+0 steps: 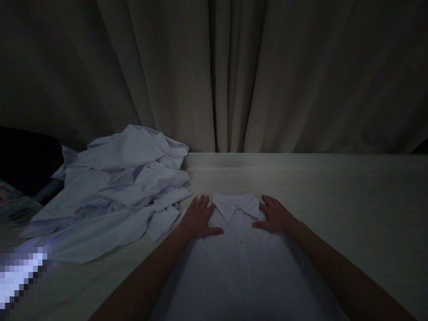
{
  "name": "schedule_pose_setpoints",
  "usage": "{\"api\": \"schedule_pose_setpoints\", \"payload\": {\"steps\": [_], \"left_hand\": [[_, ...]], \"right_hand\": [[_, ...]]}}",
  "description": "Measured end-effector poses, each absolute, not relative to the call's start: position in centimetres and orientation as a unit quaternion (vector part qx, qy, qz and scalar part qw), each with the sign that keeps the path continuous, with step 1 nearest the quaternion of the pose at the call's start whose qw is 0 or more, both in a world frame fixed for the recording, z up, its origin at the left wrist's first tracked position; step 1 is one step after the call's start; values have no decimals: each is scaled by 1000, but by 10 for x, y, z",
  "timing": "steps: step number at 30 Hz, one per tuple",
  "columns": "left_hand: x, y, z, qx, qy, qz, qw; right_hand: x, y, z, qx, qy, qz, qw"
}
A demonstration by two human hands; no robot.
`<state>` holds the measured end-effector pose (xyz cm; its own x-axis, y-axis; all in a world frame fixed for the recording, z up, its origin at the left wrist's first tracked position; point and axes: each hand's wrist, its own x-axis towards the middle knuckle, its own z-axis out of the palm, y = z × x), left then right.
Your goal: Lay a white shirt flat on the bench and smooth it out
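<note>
shirt (244, 263) flat on table (351, 200), lower centre, collar far end, long axis runs toward viewer | L hand (199, 219) + R hand (276, 216) open, palms pressing shoulders beside collar, equally near | shirt pile (117, 196) centre-left

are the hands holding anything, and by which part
Nothing is gripped: the left hand and right hand lie flat on the white shirt, at its shoulders beside the collar.

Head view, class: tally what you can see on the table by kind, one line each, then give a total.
Flat white shirt, both hands pressing beside its collar: 1
Heap of crumpled white shirts (number inside cannot be told): 1
Hands, left and right, flat and open: 2
Table: 1
Total: 5
</note>
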<state>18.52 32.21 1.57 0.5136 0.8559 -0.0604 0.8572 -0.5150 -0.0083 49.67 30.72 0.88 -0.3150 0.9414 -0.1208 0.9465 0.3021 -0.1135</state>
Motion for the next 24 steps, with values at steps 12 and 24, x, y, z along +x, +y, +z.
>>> {"api": "schedule_pose_setpoints", "payload": {"steps": [12, 24], "left_hand": [[189, 307, 18, 848, 529, -20, 37], [199, 319, 24, 821, 559, -80, 86]], "right_hand": [[485, 298, 18, 583, 811, -33, 25], [482, 302, 22, 608, 789, -63, 68]]}}
